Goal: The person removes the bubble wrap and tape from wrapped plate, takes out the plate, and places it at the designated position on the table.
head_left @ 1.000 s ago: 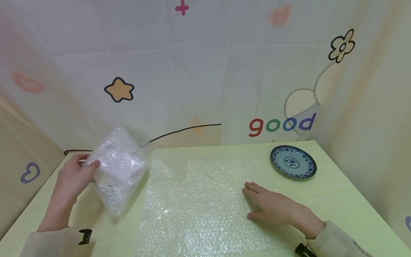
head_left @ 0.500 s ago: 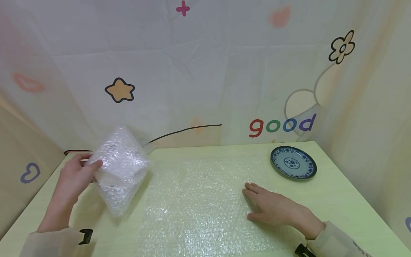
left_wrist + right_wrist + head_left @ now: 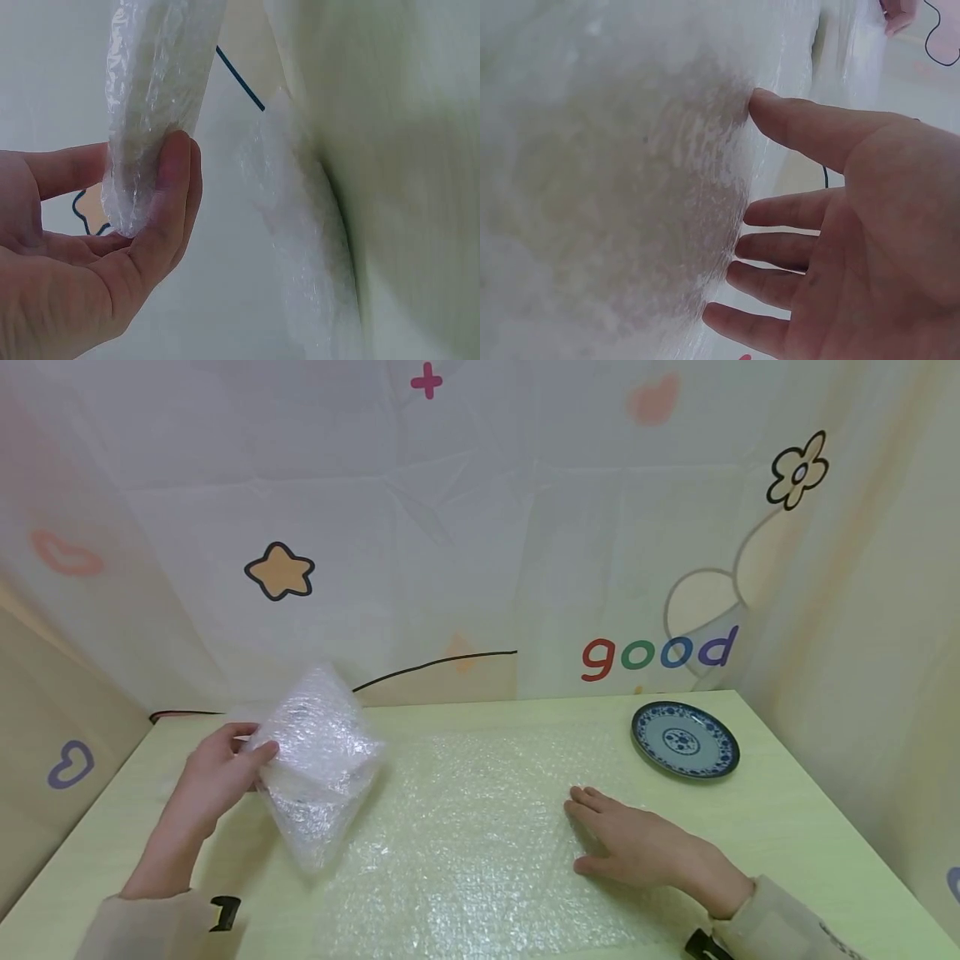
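Observation:
My left hand (image 3: 221, 772) grips the left corner of a flat packet wrapped in bubble wrap (image 3: 318, 752), thumb on the near side. The packet stands tilted over the left part of the table; in the left wrist view its edge lies between thumb and fingers (image 3: 174, 172). A flat bubble wrap sheet (image 3: 465, 843) covers the middle of the table. On its right side rests my right hand (image 3: 637, 839), fingers extended and spread, fingertips at the sheet in the right wrist view. What is inside the packet is hidden.
A blue-patterned plate (image 3: 684, 739) lies at the back right of the table (image 3: 810, 877). In the left wrist view, another bubble-wrapped bundle (image 3: 300, 225) lies on the table beyond the left hand. A printed curtain (image 3: 465, 543) encloses the back and sides.
The left hand has carried the wrapped packet to the right, so it now overlaps the sheet's left edge in the head view. The right hand and the plate stay in place.

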`<action>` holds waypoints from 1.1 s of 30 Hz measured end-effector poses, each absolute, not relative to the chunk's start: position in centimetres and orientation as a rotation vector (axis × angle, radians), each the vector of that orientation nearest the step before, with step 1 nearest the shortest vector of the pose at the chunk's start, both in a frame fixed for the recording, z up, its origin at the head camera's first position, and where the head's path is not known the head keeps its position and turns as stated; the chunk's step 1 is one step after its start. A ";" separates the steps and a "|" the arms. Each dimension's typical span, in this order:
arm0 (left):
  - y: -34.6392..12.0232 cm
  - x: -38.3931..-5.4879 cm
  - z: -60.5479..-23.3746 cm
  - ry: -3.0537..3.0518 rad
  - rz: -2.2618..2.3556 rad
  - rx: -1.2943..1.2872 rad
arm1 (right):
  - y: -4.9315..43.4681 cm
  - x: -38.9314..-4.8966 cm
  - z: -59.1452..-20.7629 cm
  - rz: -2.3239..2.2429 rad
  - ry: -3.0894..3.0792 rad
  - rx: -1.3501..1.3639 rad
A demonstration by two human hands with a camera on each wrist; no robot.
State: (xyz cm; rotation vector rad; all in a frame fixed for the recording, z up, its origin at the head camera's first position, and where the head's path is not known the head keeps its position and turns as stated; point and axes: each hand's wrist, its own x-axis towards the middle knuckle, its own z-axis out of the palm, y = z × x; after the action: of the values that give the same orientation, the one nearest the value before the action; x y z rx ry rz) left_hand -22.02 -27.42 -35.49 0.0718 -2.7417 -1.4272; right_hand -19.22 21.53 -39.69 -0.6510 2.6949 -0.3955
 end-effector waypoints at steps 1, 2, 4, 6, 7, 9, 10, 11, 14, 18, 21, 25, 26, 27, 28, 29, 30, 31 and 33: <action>-27.2 -22.1 -35.5 -2.740 -1.437 0.061 | 21.5 -19.2 -39.7 -0.391 2.699 -0.657; -27.0 -22.1 -35.6 -2.739 -1.452 0.056 | 21.5 -19.2 -39.7 -0.390 2.701 -0.662; -26.5 -22.2 -35.6 -2.741 -1.486 0.048 | 21.4 -19.2 -39.6 -0.387 2.704 -0.672; -26.1 -22.2 -35.6 -2.744 -1.520 0.035 | 21.4 -19.1 -39.6 -0.381 2.709 -0.681; -25.8 -22.2 -35.6 -2.744 -1.530 0.026 | 21.4 -19.1 -39.5 -0.378 2.711 -0.685; -25.4 -22.2 -35.7 -2.745 -1.549 0.008 | 21.3 -19.1 -39.5 -0.368 2.714 -0.691; -25.2 -22.2 -35.7 -2.747 -1.554 0.002 | 21.3 -19.1 -39.5 -0.363 2.715 -0.692; -25.1 -22.2 -35.8 -2.750 -1.555 -0.004 | 21.2 -19.1 -39.5 -0.359 2.713 -0.689; -24.7 -22.2 -35.9 -2.769 -1.558 -0.011 | 21.1 -19.2 -39.5 -0.356 2.703 -0.674; -24.2 -22.2 -35.9 -2.797 -1.563 -0.010 | 21.0 -19.3 -39.5 -0.353 2.694 -0.667; -23.8 -22.3 -36.0 -2.807 -1.579 -0.015 | 21.0 -19.4 -39.4 -0.346 2.695 -0.675; -23.2 -22.4 -36.2 -2.808 -1.619 -0.034 | 21.0 -19.5 -39.5 -0.344 2.698 -0.681; -23.1 -22.5 -36.3 -2.809 -1.627 -0.042 | 21.0 -19.6 -39.6 -0.343 2.698 -0.681; -22.9 -22.5 -36.4 -2.807 -1.639 -0.048 | 20.9 -19.6 -39.6 -0.340 2.699 -0.684; -22.8 -22.6 -36.5 -2.807 -1.645 -0.058 | 20.9 -19.6 -39.6 -0.339 2.700 -0.686; -22.8 -22.6 -36.5 -2.804 -1.655 -0.069 | 20.9 -19.6 -39.7 -0.337 2.701 -0.687; -22.7 -22.7 -36.6 -2.804 -1.660 -0.078 | 20.9 -19.6 -39.7 -0.333 2.701 -0.690; -22.5 -22.7 -36.7 -2.805 -1.663 -0.084 | 20.9 -19.6 -39.7 -0.330 2.701 -0.691; -22.2 -22.7 -36.8 -2.803 -1.683 -0.097 | 20.8 -19.7 -39.6 -0.328 2.702 -0.691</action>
State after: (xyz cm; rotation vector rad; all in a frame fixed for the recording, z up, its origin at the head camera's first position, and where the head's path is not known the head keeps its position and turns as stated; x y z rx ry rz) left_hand -22.70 -22.21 -36.81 -0.0966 -2.8034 -1.6832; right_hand -19.66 20.82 -39.65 -0.6909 2.7018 -0.3279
